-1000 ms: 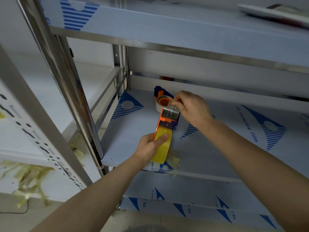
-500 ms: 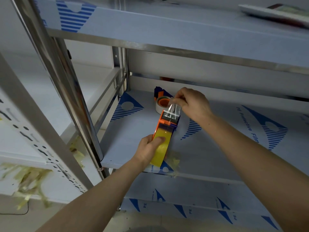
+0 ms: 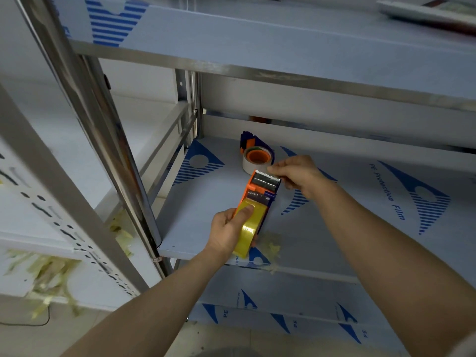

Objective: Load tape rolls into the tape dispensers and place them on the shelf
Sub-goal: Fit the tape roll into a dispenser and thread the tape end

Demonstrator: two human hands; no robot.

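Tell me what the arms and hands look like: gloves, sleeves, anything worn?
Left hand and right hand are bare: no gloves, rings or watch visible. Both forearms are uncovered; a pale scrap at the lower right corner may be a sleeve.

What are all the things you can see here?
Shelf: one rack, pale blue, steel frame.
Orange dispenser: one, orange, held over the shelf.
Yellow tape roll: one, yellow, loaded in it.
Second dispenser: one, blue and orange, with whitish roll, shelf's back.
Tape scraps: several, pale yellow, shelf's front edge and lower left.
Left hand: one, grips the orange dispenser, thumb on roll.
Right hand: one, fingers at its toothed end.
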